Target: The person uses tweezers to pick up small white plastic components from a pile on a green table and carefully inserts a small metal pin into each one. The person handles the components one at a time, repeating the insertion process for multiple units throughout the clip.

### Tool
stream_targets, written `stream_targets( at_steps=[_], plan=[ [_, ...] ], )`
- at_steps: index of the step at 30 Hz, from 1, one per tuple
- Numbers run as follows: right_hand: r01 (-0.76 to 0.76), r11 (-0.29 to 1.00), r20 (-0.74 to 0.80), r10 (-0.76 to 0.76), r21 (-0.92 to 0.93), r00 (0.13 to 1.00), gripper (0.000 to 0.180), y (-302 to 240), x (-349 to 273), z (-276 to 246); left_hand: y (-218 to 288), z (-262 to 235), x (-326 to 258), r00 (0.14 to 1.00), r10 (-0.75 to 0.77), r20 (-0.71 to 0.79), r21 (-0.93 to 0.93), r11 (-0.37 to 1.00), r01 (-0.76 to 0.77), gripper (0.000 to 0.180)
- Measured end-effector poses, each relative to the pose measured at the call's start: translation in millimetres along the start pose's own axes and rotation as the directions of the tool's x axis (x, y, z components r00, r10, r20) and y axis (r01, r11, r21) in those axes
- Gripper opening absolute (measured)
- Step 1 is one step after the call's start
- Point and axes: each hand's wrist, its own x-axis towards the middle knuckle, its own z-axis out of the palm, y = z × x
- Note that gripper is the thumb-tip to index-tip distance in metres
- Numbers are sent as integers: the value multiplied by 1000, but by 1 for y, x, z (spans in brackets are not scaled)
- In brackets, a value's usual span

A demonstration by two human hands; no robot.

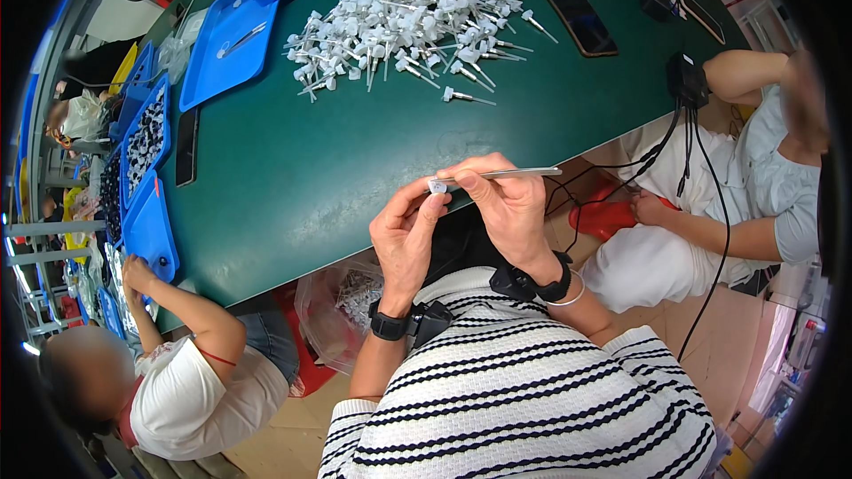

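Observation:
Over the near edge of the table, my left hand (404, 235) pinches a small white plastic piece (437, 187) between thumb and fingertips. My right hand (510, 213) is closed on slim metal tweezers (528, 172), whose back end sticks out to the right. Their tip meets the white piece, though the exact contact is too small to make out. Farther off lies a large heap of white plastic pump heads with thin stems (399, 22). One loose piece of that kind (466, 98) rests just in front of the heap.
The green table (257, 239) carries a blue tray (235, 44) holding another pair of tweezers, a phone (577, 18) and a dark phone (186, 146). Co-workers sit left and right. Black cables (688, 142) hang at right. A clear bag (333, 302) of parts sits below the table edge.

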Motion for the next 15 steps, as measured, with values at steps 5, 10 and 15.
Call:
stream_targets(
  at_steps=[5, 10, 15],
  plan=[
    [22, 997, 59, -18, -80, 998, 9, -9, 5, -2, -1, -4, 0, 1000, 27, 9, 111, 993, -28, 23],
    [66, 985, 150, -41, -161, 988, 9, -9, 6, -2, 0, -7, -1, 995, 99, 30, 286, 953, -103, 21],
    [-21, 999, 8, 21, 27, 1000, 15, -3, -1, 5, 1, -5, -1, 994, 97, -45, 193, 977, -86, 20]
  ],
)
